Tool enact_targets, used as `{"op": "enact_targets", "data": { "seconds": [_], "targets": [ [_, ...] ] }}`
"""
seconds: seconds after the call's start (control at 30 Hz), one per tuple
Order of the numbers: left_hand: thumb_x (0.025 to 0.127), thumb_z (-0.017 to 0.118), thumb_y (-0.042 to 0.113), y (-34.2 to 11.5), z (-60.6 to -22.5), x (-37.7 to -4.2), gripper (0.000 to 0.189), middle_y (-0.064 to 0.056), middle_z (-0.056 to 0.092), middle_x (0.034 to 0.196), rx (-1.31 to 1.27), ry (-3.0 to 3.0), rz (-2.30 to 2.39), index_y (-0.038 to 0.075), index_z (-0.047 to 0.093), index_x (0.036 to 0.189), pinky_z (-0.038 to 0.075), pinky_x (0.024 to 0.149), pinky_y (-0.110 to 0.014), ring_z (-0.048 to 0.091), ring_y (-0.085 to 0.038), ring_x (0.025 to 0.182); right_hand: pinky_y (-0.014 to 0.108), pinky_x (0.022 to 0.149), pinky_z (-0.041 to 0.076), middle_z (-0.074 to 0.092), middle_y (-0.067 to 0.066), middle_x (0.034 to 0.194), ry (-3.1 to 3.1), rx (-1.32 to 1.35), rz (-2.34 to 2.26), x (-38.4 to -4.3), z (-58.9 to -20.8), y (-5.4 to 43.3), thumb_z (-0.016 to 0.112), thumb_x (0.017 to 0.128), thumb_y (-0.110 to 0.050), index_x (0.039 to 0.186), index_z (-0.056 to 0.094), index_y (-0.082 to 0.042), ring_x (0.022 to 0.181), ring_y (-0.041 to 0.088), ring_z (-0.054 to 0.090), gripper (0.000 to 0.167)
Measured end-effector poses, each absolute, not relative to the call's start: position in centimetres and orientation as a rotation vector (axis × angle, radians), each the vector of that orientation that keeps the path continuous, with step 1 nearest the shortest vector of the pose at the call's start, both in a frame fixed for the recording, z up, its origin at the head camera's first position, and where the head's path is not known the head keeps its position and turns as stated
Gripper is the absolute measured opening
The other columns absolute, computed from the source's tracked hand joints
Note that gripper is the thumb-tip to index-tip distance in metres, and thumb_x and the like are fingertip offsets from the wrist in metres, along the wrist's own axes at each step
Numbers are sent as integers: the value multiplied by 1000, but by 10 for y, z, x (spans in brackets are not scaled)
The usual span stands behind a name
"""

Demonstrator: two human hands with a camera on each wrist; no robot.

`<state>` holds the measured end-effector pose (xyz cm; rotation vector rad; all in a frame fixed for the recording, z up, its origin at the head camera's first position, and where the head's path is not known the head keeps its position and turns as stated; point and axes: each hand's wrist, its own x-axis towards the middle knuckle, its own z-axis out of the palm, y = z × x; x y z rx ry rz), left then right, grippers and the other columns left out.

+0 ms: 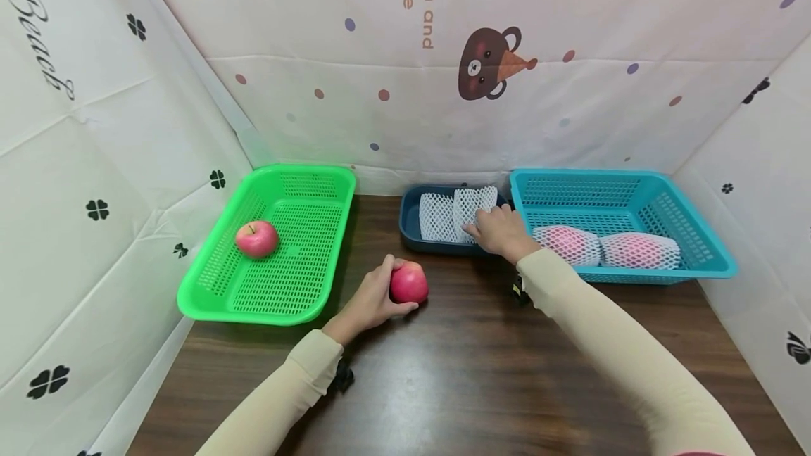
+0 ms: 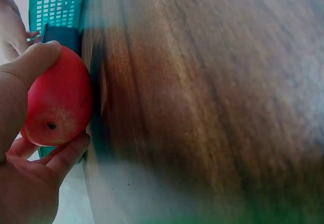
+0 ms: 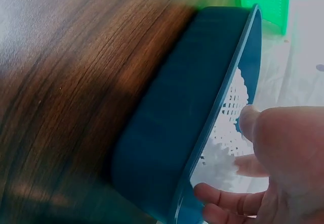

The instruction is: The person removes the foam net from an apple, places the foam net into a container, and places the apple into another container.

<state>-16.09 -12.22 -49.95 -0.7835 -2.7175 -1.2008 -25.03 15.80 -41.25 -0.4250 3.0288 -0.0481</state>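
Nearer to you than the small dark blue plastic tray [image 1: 437,247], and left of its middle, your left hand [image 1: 372,295] grips a glossy round red apple [image 1: 410,284]. The apple lies between your thumb, on its near side, and your fingers, on its far side; the flank away from your palm is uncovered. You have it low by the dark brown wood-grain table [image 1: 443,378]; contact with the wood can't be told. Over the tray's right end, your right hand [image 1: 503,234] reaches down to the right white mesh sleeve [image 1: 475,204], thumb and fingers apart; whether you pinch the mesh can't be told. Beside it, in the tray, lies the left white mesh sleeve [image 1: 436,217]. Left of the tray, the bright green plastic basket [image 1: 285,294] holds another red apple [image 1: 256,239]. Right of the tray, the turquoise plastic basket [image 1: 640,275] holds two pink-red fruits in white mesh [image 1: 641,252].
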Motion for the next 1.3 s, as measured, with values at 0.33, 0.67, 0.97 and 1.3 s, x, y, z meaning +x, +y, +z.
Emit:
{"op": "enact_targets", "data": {
  "seconds": [0.33,0.67,0.97,1.3],
  "targets": [
    [74,94,26,-122,-501,-162,70,-12,66,124,-812,-2680,-1160,5,46,120,58,89,-41,68,-27,104,49,81,41,55,23,100,3064,-433,122,-251,-414,155,50,107,-45,72,62,-11,93,38,45,51],
    [74,94,25,-123,-497,-162,71,-12,65,125,-797,-2686,-1156,5,46,121,58,89,-41,68,-27,105,63,103,45,43,32,146,3090,-419,-182,-255,-416,148,52,107,-43,144,53,-1,132,52,43,55],
    [76,93,28,-122,-495,-162,71,-10,65,126,-776,-2744,-1150,7,45,123,58,90,-39,67,-25,106,68,116,24,20,28,166,2839,-380,-279,-256,-420,149,33,108,-57,159,35,-5,150,51,22,73],
    [76,93,28,-119,-490,-161,71,-11,64,117,-717,-2841,-1107,9,46,125,56,85,-40,61,-27,102,62,120,23,33,26,161,2696,-358,-257,-259,-428,150,18,109,-59,158,35,-2,150,44,28,78]
  ]
}}
